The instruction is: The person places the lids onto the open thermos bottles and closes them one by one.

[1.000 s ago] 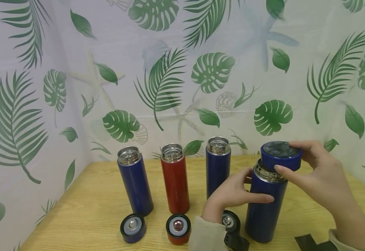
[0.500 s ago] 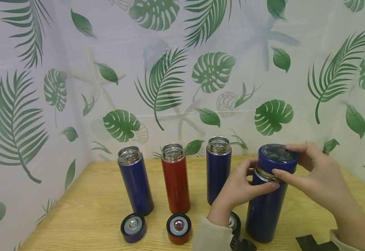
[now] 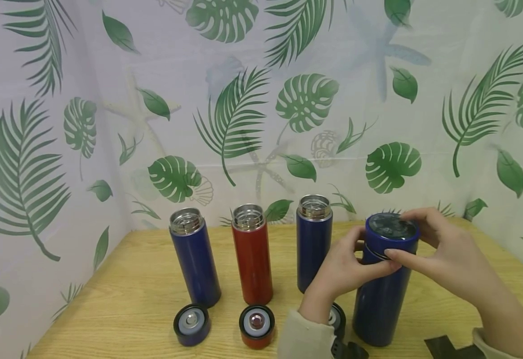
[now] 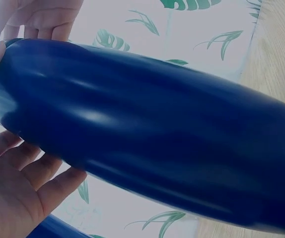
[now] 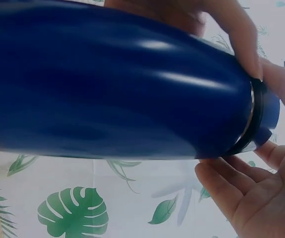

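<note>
The right hand (image 3: pixel 451 255) is arched over the lid (image 3: pixel 389 230), its rim pinched; the bottle (image 3: pixel 380 306) is gripped by the left hand (image 3: pixel 343 267).

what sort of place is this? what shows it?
Likely a makeshift indoor recording booth, though that's a guess: a leaf-print backdrop behind and beside a wood-grain table, plus three open bottles lined up, upturned lids in front.

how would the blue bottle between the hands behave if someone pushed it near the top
The blue bottle would probably tip rather than slide, being tall and narrow. Its smooth, glossy side may make it somewhat slippery. It is likely stiff: no dent shows where the left hand holds it.
</note>
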Demonstrator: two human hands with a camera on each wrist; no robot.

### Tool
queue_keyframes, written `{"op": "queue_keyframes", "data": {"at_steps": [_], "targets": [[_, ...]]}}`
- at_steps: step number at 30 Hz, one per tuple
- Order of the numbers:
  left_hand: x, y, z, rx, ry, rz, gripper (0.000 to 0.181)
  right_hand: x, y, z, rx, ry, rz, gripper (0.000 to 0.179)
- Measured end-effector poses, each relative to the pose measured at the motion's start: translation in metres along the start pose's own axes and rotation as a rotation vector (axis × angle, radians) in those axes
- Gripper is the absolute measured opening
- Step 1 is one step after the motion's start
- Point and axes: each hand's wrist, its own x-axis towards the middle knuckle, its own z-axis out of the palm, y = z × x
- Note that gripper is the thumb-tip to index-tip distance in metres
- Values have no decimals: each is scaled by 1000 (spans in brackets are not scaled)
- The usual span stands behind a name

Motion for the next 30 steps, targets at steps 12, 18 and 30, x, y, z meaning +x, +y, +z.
{"op": "queue_keyframes", "data": {"at_steps": [12, 18, 30], "targets": [[1, 0, 5, 6, 53, 6, 49, 1, 6, -1, -22, -72, -30, 60], [3, 0, 8, -22, 71, 44, 51, 2, 7, 1, 51, -66, -96, 66], [2, 2, 7, -3, 58, 27, 46, 5, 4, 1, 49, -42, -112, 62]]}}
